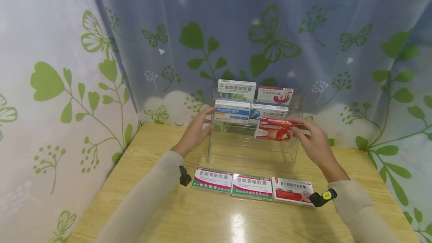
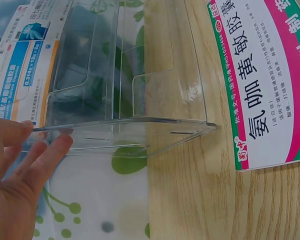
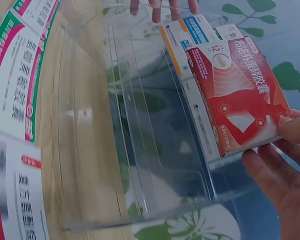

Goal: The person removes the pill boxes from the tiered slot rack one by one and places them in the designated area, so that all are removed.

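A red and white medicine box (image 1: 274, 129) is pinched between the thumb and fingers of my right hand (image 1: 314, 141), at its right end. It is tilted and overlaps the lower front of the blue-and-white田七 box (image 1: 270, 112) in the head view. My left hand (image 1: 195, 129) touches the left side of a clear tiered display stand (image 1: 249, 155), fingertips at its side panel, beside a blue, white and orange box (image 1: 233, 111). In the left wrist view, the left fingers (image 2: 60, 142) lie along the panel's edge.
On the stand's top tier sit a white and green box (image 1: 236, 90) and a white and red box (image 1: 275, 95). Two pink and green boxes (image 1: 212, 180) and a red and white box (image 1: 293, 192) lie in a row on the wooden table (image 1: 189, 220). Patterned curtains (image 1: 216, 18) hang behind.
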Motion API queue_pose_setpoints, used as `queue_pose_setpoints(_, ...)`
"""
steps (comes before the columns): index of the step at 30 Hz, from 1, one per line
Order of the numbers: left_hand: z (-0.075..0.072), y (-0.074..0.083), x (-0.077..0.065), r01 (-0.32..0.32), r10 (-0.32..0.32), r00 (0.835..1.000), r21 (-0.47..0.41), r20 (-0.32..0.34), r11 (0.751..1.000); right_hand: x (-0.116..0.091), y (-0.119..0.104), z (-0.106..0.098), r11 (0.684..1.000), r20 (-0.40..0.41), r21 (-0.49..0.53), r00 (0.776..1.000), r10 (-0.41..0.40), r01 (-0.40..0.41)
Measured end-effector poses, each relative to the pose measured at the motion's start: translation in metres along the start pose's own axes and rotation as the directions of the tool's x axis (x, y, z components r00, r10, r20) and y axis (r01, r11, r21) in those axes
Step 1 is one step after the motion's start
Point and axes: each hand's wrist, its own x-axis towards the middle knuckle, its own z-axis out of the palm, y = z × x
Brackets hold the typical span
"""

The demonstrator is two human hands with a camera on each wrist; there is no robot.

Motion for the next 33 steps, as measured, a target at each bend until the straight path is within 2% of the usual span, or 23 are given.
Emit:
queue_pose_setpoints(9,0.001,-0.002,-0.001,0.008,-0.008,1.0,-0.003,0.001,1.0,-0.027,0.018,-0.034,0.997,-0.005,-0.067,0.999,0.04,-0.04)
queue_pose_setpoints(14,0.001,-0.002,-0.001,0.014,-0.014,1.0,-0.008,0.0,1.0,-0.041,0.037,-0.047,0.996,-0.033,-0.078,0.998,0.045,-0.047)
queue_pose_setpoints(24,0.002,-0.002,-0.001,0.004,-0.004,1.0,-0.014,-0.006,1.0,-0.073,0.076,-0.073,0.981,-0.055,-0.151,0.992,0.116,-0.123)
queue_pose_setpoints(27,0.002,-0.001,-0.001,0.004,-0.004,1.0,-0.016,-0.006,1.0,-0.083,0.089,-0.079,0.98,-0.041,-0.156,0.992,0.117,-0.122)
queue_pose_setpoints(33,0.001,0.0,-0.001,-0.001,0.001,1.0,-0.011,-0.003,1.0,-0.104,0.112,-0.095,0.969,0.076,-0.183,0.981,0.181,-0.165)
